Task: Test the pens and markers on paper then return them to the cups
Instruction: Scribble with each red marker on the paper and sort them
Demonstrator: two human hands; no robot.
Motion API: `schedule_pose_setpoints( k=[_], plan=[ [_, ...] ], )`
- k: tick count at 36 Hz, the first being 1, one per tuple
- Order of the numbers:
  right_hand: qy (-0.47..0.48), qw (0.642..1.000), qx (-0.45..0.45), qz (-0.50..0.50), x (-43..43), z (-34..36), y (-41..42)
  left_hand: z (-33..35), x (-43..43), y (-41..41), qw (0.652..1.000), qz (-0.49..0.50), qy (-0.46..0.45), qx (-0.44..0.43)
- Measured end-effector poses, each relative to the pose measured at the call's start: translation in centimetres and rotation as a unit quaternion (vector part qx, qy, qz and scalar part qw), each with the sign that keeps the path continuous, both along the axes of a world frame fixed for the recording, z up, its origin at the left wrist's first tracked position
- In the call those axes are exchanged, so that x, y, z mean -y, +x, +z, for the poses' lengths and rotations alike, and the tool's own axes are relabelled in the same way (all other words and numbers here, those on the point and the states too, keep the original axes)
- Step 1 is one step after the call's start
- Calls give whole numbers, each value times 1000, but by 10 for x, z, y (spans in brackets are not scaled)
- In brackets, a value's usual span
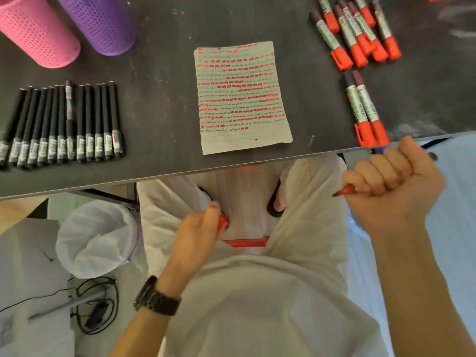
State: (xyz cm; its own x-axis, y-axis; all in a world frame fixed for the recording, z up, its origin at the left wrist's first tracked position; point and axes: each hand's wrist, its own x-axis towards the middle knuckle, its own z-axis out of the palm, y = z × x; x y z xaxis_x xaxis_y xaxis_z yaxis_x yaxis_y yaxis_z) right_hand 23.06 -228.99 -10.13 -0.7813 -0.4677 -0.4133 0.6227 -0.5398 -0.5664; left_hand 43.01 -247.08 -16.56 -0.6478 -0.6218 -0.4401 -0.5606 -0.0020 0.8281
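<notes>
Marker (343, 191): lower right of the frame, below the near edge of the table (159, 112), off the paper; uncapped, red tip bare.
Right hand (394, 184): clenched in a full fist around the marker's barrel, all fingers wrapped tight; only the tip and a dark rear end visible.
Marker axis: roughly level across the frame, slightly tilted; tip points left, dark end pokes out toward the upper right.
Left hand (198, 228): lower centre, over the lap; fingers curled around a red cap (223, 222), thumb laid along it.
Gap between hands: well apart, cap and tip not touching.
Paper (244, 99): one sheet, centre of the table, long axis running up the frame with a slight tilt; covered in rows of red marks and dark scribbles, bottom lines blank.
Black pens (61, 124): about thirteen, left of the frame, side by side in one row, long axes up the frame; one paler barrel sits a little higher.
Loose pile of red markers (358, 34): upper right, about seven, overlapping, exact count hard to tell; red caps toward the lower right.
Marker pair (363, 106): two, touching, right edge of the table, red caps at the near edge.
Cups: two mesh cups, upper left, pink cup (38, 32) beside purple cup (100, 21).
Wristwatch (157, 297): dark, on the left wrist.
</notes>
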Motion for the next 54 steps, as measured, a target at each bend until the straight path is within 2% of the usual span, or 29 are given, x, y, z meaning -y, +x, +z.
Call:
schedule_pose_setpoints(
  k=[5, 7, 9, 12, 15, 20, 25, 30, 34, 54],
  plan=[
    [-42, 998, 8, 48, 29, -5, 5, 33, 7, -11, 989, 5, -7, -148],
    [-30, 997, -36, 61, 37, -1, 5, 48, 8, -16, 979, -20, -56, -195],
    [28, 993, -86, 74, 43, 5, 1, 56, 9, -21, 965, -31, -173, -194],
    [115, 977, -155, 88, 52, 16, -10, 61, 8, -36, 919, -16, -348, -187],
    [186, 954, -207, 111, 66, 27, -18, 53, 7, -53, 880, -70, -418, -216],
    [276, 896, -315, 152, 94, 34, -19, 26, 5, -72, 833, -99, -510, -190],
    [310, 852, -401, 127, 115, 22, -25, 4, 6, -78, 819, -97, -536, -178],
    [331, 838, -421, 104, 128, 6, -26, -3, 8, -83, 802, -73, -557, -202],
    [377, 809, -445, 71, 132, -8, -27, -7, 8, -85, 791, -56, -576, -199],
    [379, 785, -486, 65, 131, -14, -24, -13, 5, -90, 786, -28, -590, -184]
  ],
)
